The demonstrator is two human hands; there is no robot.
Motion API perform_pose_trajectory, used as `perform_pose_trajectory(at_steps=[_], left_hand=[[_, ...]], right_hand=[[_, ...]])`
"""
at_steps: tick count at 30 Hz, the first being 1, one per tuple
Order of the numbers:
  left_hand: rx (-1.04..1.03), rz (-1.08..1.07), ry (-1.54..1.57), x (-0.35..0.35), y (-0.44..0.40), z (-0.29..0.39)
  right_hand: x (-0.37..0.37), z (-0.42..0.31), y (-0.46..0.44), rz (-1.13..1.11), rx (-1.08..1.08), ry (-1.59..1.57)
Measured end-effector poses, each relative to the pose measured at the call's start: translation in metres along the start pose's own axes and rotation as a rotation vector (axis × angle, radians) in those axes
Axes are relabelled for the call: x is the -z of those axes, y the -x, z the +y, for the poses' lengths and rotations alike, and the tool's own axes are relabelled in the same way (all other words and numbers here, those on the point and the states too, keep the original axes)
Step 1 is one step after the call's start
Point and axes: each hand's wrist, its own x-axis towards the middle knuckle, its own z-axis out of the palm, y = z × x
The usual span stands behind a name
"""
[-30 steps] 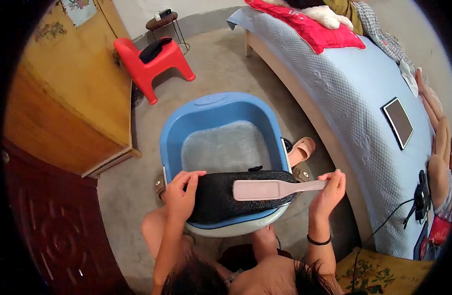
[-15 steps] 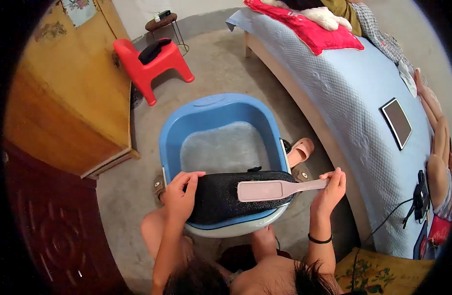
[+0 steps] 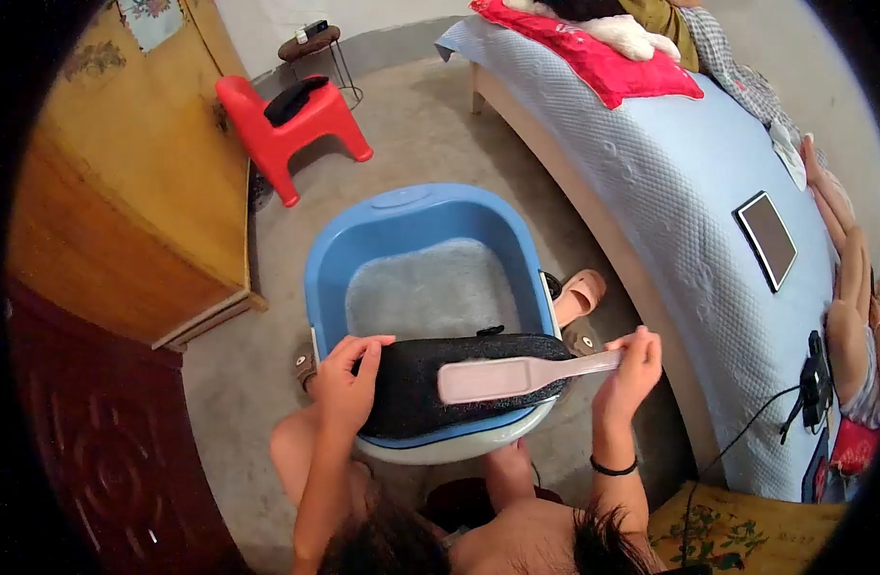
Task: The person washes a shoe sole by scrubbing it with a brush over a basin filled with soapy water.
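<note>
A long black padded fabric item [image 3: 401, 383], rounded at its right end, lies across the near side of a blue plastic tub [image 3: 327, 259]. My left hand [image 3: 349, 379] grips its left end, thumb on top. In my right hand [image 3: 633, 369] is the handle of a pale pink scrubbing brush [image 3: 488, 380]. The brush's flat back faces up, and its head rests on the black item, hiding the bristles. Cloudy, sudsy water [image 3: 435, 287] fills the bottom of the tub. What exactly the black item is, I cannot tell.
Pink slippers [image 3: 581, 295] stand right of the tub. A red plastic chair [image 3: 291, 134] with a dark item on it is beyond, near a wooden cabinet [image 3: 143, 182]. Along the right is a bed [image 3: 641, 220] holding a tablet [image 3: 767, 240]; another person's legs [image 3: 847, 264] rest there.
My right hand has moved the brush to the left along the black item. My left hand keeps its grip at the left end. The whole view has shifted slightly.
</note>
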Motion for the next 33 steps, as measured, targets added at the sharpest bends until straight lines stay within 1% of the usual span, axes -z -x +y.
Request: perform_pose_trajectory(at_steps=[2,5,6,7,9,10,13,15,17,18,21,22,23,26,29,31,33], left_hand=[[-0.001,0.000,-0.003,0.000,0.000,0.000],[-0.005,-0.003,0.005,0.000,0.000,-0.001],[-0.005,-0.002,0.004,0.000,0.000,-0.002],[-0.004,0.000,0.002,0.000,-0.001,-0.002],[-0.029,-0.006,0.034,-0.002,-0.001,-0.006],[-0.042,-0.009,0.047,-0.002,-0.002,-0.006],[0.034,-0.022,0.024,0.001,0.000,0.009],[0.001,-0.010,0.027,0.000,0.001,0.006],[-0.016,-0.006,0.023,0.000,0.001,0.004],[-0.015,-0.008,0.015,0.000,0.001,0.004],[-0.023,-0.005,0.000,0.001,0.001,0.003],[-0.031,-0.005,-0.001,0.000,0.000,0.002],[-0.025,-0.009,0.016,-0.001,0.000,-0.002],[0.008,-0.024,0.036,-0.001,-0.001,-0.007],[0.009,-0.004,0.033,-0.001,0.000,0.003],[-0.001,0.008,0.022,-0.001,0.001,0.004],[-0.008,0.008,0.022,-0.001,0.001,0.004]], right_hand=[[0.009,0.005,-0.007,-0.001,0.010,-0.057],[-0.007,-0.009,0.010,-0.019,0.029,0.011],[-0.014,-0.012,0.019,-0.043,-0.003,-0.056],[-0.017,-0.007,0.025,-0.095,0.062,0.011],[-0.027,-0.011,0.040,-0.151,0.006,-0.052],[-0.027,-0.009,0.039,-0.154,0.039,-0.029],[-0.015,-0.012,0.018,-0.131,0.047,-0.039],[-0.007,-0.014,0.005,-0.044,-0.016,-0.092],[0.006,0.004,-0.007,0.003,0.037,-0.031],[0.007,0.002,-0.005,0.008,0.013,-0.011],[-0.004,-0.005,0.011,-0.021,-0.016,0.032],[-0.015,-0.009,0.019,-0.026,-0.017,-0.022],[-0.017,-0.010,0.026,-0.098,0.013,0.013],[-0.027,-0.008,0.044,-0.217,-0.011,-0.055],[-0.022,-0.013,0.029,-0.183,0.002,0.022],[-0.012,-0.011,0.012,-0.125,0.066,0.032],[-0.001,-0.004,-0.001,-0.050,-0.042,-0.084]])
